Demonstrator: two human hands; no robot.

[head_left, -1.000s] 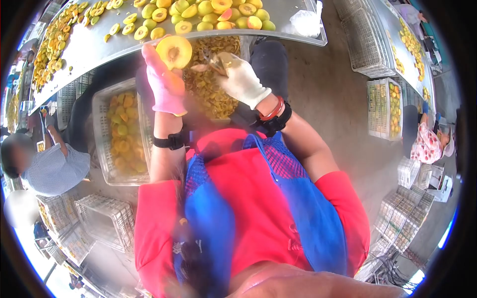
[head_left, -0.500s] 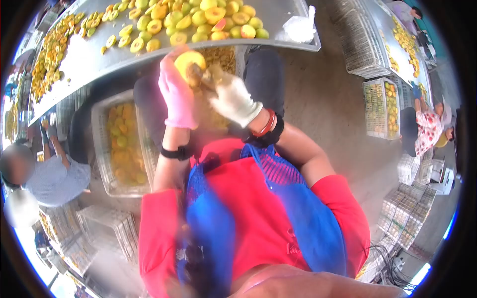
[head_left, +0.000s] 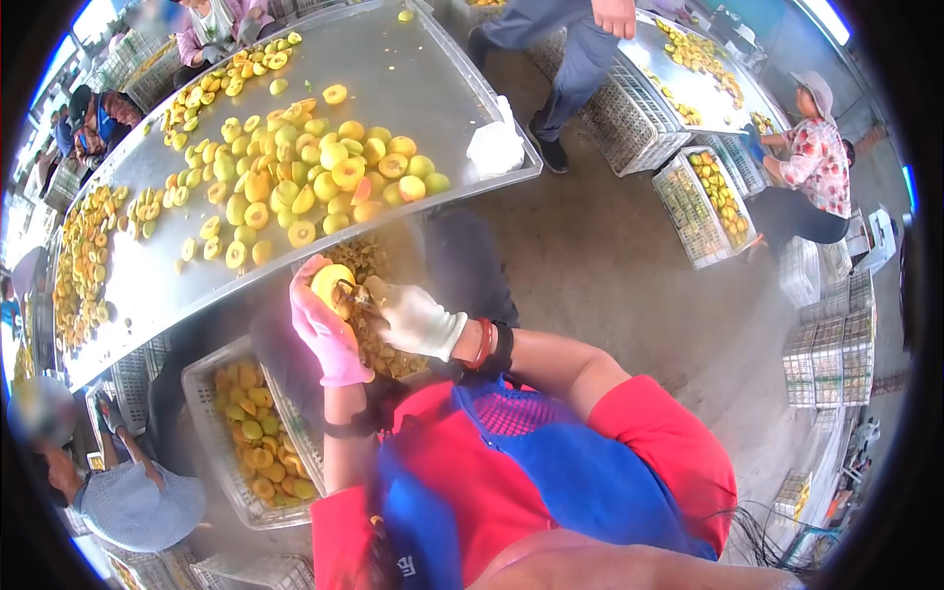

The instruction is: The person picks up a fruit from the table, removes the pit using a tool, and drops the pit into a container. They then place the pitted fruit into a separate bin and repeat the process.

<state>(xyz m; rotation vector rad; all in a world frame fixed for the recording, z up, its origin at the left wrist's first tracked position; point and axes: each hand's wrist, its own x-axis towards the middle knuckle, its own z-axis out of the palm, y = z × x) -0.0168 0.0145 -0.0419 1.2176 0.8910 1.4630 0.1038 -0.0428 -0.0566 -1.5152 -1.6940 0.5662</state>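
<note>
In a pink glove, my left hand (head_left: 326, 329) is wrapped round a yellow fruit half (head_left: 332, 287). My right hand (head_left: 408, 320), in a white glove, is closed on a small dark tool (head_left: 360, 296) whose tip is at the fruit's cut face. Both hands are over a container of brownish pits or scraps (head_left: 388, 352) between my legs. Just beyond them, many fruit halves (head_left: 285, 177) are heaped on the metal table (head_left: 418, 84). A white plastic bag (head_left: 495, 147) sits at the table's right corner.
A crate of fruit (head_left: 258, 433) stands on the floor at the left. A person in blue-grey trousers (head_left: 565, 69) stands beyond the table's right corner. Another person (head_left: 811, 147) is at a second table on the right, by a fruit crate (head_left: 703, 206). Others are at the left.
The view has shifted, showing more of the table and the person in blue-grey trousers. Both hands appear lower and further left, still on the fruit and the tool.
</note>
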